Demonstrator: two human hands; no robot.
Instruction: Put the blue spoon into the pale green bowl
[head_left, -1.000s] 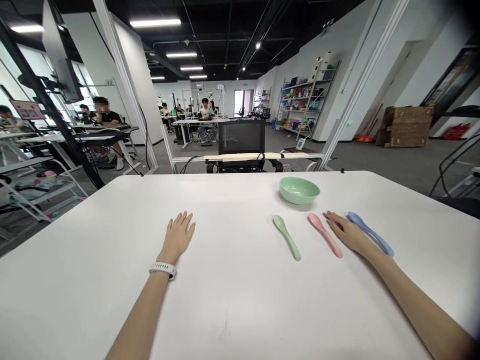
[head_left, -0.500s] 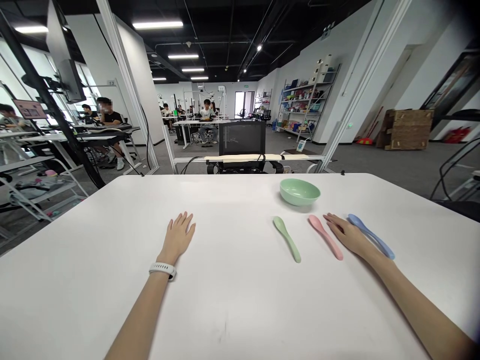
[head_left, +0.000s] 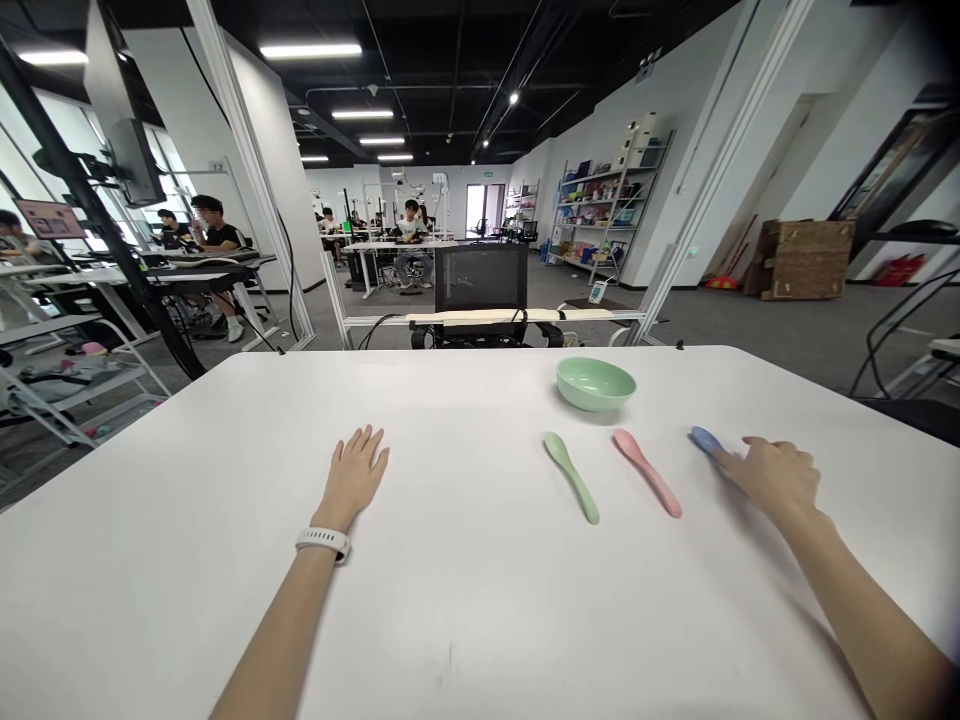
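Observation:
My left hand lies flat on the white table, palm down with fingers spread, a pale band on its wrist. My right hand hovers over the blue spoon at the right. Its thumb stands apart from the bent fingers and reaches the spoon's neck, though whether it touches is unclear. The handle is hidden under the hand. To its left lie a pink spoon and a green spoon, both slanted. A green bowl stands upright behind them.
Beyond the table's far edge are a black mesh chair and a metal frame rail. A white cart stands at the left. Several people sit at desks in the background. A wooden crate is at the far right.
My right hand has shifted right from between the pink and blue spoons, lifted off the table and turned over the blue spoon with fingers bent. My left hand stays put.

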